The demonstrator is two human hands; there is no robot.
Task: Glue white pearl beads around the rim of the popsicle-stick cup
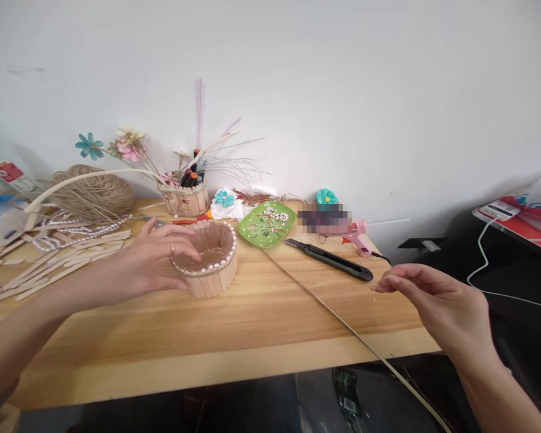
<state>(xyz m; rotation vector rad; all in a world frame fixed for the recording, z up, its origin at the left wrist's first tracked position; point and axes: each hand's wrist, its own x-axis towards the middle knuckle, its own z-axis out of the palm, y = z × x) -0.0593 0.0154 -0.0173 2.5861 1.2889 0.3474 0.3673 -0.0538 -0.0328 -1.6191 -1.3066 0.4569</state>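
Note:
My left hand (148,258) is closed round the left side of a small round basket (214,264) made of upright craft sticks with a pearl bead rim. The basket stands upright on the wooden table (207,343). My right hand (442,300) hovers over the table's right end, thumb and fingertips pinched together. What they hold, if anything, is too small to see. The pinch is just right of a black utility knife (329,258). A long thin cane strip (342,322) runs diagonally from the table's middle past its front edge, below my right hand.
Loose craft sticks (63,261), a pearl string (72,231) and a twine ball (94,192) lie at the left. A stick-built pot with pens and paper flowers (184,198), a green tray (267,224) and a pink glue gun (358,237) line the wall. A phone (496,210) with a white cable sits far right.

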